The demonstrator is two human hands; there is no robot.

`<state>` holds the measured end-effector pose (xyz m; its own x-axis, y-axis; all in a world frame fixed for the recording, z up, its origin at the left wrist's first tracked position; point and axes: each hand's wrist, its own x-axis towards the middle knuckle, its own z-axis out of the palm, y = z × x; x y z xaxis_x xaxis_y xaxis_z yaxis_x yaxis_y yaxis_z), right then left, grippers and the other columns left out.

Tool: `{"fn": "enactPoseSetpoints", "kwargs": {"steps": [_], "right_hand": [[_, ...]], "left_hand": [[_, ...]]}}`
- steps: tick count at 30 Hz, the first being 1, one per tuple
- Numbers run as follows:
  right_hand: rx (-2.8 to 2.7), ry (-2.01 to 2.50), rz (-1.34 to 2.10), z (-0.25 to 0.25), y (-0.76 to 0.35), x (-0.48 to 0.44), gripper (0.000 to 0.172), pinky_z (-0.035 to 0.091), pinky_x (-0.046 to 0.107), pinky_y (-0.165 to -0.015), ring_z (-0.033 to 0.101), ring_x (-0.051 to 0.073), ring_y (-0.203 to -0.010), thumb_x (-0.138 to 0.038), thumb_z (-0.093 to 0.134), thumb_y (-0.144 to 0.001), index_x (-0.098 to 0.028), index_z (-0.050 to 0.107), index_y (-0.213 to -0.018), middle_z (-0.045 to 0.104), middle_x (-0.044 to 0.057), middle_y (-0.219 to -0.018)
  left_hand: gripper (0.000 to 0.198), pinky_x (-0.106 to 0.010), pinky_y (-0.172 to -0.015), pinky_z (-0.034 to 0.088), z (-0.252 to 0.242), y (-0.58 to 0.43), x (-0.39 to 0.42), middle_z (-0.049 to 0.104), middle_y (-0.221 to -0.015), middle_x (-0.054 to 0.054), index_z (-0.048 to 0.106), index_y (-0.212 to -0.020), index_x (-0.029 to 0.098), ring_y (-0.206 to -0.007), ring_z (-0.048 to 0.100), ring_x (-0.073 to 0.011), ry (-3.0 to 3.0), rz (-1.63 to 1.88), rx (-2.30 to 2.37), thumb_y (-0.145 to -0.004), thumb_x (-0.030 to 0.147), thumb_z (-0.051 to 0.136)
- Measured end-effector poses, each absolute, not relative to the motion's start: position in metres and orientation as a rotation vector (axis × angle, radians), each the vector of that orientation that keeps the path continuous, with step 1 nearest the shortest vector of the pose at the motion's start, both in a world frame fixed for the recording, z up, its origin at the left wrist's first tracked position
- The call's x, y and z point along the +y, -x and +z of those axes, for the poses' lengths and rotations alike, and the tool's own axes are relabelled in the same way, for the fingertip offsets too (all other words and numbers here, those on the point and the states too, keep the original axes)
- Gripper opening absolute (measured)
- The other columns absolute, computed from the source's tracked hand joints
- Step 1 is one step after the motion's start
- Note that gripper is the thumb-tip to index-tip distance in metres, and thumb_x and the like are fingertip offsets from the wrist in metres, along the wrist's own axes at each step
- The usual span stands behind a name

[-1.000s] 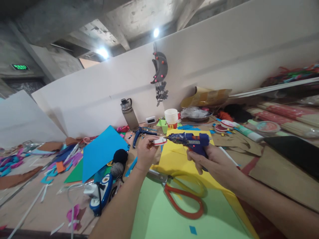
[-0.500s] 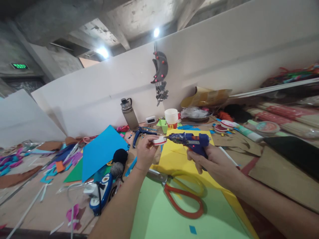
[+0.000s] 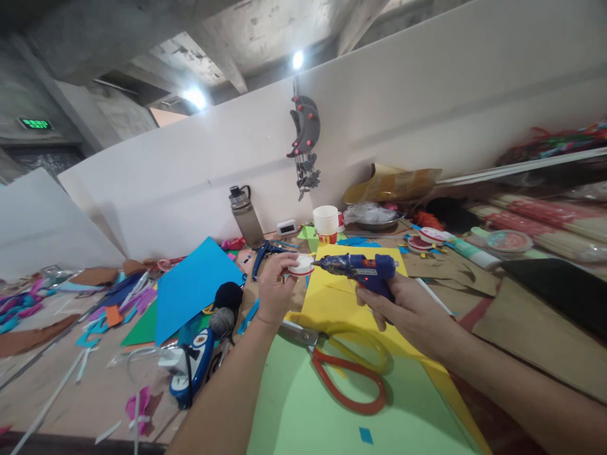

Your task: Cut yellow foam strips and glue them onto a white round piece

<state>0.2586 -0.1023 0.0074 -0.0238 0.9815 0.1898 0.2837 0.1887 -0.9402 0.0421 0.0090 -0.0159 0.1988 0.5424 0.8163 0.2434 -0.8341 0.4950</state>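
Tilting is the change since the earlier frame: the white disc (image 3: 300,265) has rolled to show more of its flat face, red edge below, and the glue gun (image 3: 367,270) has slid slightly left with it. So now the left hand (image 3: 275,287) has the disc pinched at its near-left side, thumb and fingers closed on the rim, leaving the face exposed and, it seems, keeping the fingertips away from the hot end. Over on the other side, the right hand (image 3: 403,303) is wrapped round the gun's handle, firmly closed, barrel levelled straight across at the disc. Tip and disc all but meet; whether they touch is too small to call. Both are up in front of the body, above the yellow sheet (image 3: 341,302), probably so the meeting point stays in plain sight. Down below, the scissors (image 3: 313,343) lie with their handles on the pale green sheet (image 3: 289,411), perhaps parked there because both hands are full. Further back stand the paper cups (image 3: 325,220), stacked and apart from the action.
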Motion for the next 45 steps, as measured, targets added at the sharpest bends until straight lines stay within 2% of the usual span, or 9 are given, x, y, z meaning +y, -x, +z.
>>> {"fn": "enactPoseSetpoints", "kwargs": {"steps": [6, 11, 18, 27, 36, 40, 45], "right_hand": [[-1.523, 1.287, 0.904, 0.008, -0.259, -0.102, 0.026, 0.043, 0.025, -0.045, 0.051, 0.013, -0.043, -0.044, 0.052, -0.083, -0.019, 0.057, -0.076, 0.053, -0.003, -0.047], [-1.521, 1.314, 0.889, 0.004, -0.262, -0.101, 0.028, 0.043, 0.024, -0.044, 0.052, 0.011, -0.045, -0.045, 0.052, -0.083, -0.018, 0.057, -0.077, 0.058, -0.001, -0.059], [-1.559, 1.387, 0.888, 0.006, -0.266, -0.1, 0.028, 0.042, 0.025, -0.043, 0.052, 0.012, -0.043, -0.044, 0.052, -0.081, -0.018, 0.058, -0.077, 0.057, -0.001, -0.059], [-1.616, 1.412, 0.839, 0.01, -0.266, -0.099, 0.022, 0.042, 0.025, -0.042, 0.05, 0.012, -0.042, -0.041, 0.051, -0.08, -0.02, 0.055, -0.074, 0.058, 0.0, -0.056], [-1.831, 1.492, 0.53, 0.008, -0.272, -0.099, 0.023, 0.034, 0.026, -0.044, 0.05, 0.015, -0.049, -0.042, 0.05, -0.083, -0.021, 0.055, -0.076, 0.057, 0.001, -0.055], [-1.904, 1.469, 0.419, 0.01, -0.273, -0.101, 0.023, 0.037, 0.029, -0.05, 0.052, 0.017, -0.054, -0.042, 0.049, -0.085, -0.021, 0.056, -0.079, 0.06, 0.003, -0.062], [-1.896, 1.459, 0.38, 0.01, -0.272, -0.102, 0.021, 0.036, 0.029, -0.05, 0.051, 0.018, -0.055, -0.04, 0.048, -0.086, -0.021, 0.056, -0.081, 0.055, 0.001, -0.057]], "left_hand": [[0.017, -0.039, -0.087, 0.051, -0.006, -0.039, 0.003, 0.066, -0.105, -0.007, 0.063, -0.084, 0.02, -0.101, 0.063, -0.0191, -2.44, 1.696, 0.806, -0.078, 0.005, 0.058], [0.025, -0.039, -0.088, 0.051, -0.001, -0.038, -0.002, 0.065, -0.109, -0.008, 0.063, -0.085, 0.02, -0.107, 0.061, -0.0201, -2.617, 1.644, 0.675, -0.08, 0.0, 0.05], [0.023, -0.04, -0.092, 0.051, 0.002, -0.036, -0.004, 0.061, -0.112, -0.012, 0.061, -0.088, 0.019, -0.118, 0.055, -0.0213, -2.785, 1.557, 0.552, -0.085, 0.002, 0.046], [0.018, -0.044, -0.093, 0.051, -0.002, -0.035, -0.001, 0.06, -0.115, -0.013, 0.061, -0.092, 0.021, -0.121, 0.053, -0.0234, -2.805, 1.528, 0.451, -0.089, 0.011, 0.046], [0.016, -0.045, -0.094, 0.05, -0.004, -0.035, 0.0, 0.06, -0.115, -0.013, 0.06, -0.092, 0.021, -0.121, 0.053, -0.0238, -2.786, 1.506, 0.449, -0.088, 0.011, 0.048], [0.017, -0.043, -0.093, 0.051, -0.002, -0.035, 0.0, 0.061, -0.114, -0.012, 0.061, -0.091, 0.021, -0.119, 0.055, -0.0227, -2.794, 1.533, 0.504, -0.088, 0.011, 0.048], [0.019, -0.041, -0.092, 0.052, 0.0, -0.035, -0.002, 0.061, -0.113, -0.012, 0.061, -0.09, 0.021, -0.119, 0.055, -0.0218, -2.815, 1.536, 0.547, -0.089, 0.012, 0.046]]}}
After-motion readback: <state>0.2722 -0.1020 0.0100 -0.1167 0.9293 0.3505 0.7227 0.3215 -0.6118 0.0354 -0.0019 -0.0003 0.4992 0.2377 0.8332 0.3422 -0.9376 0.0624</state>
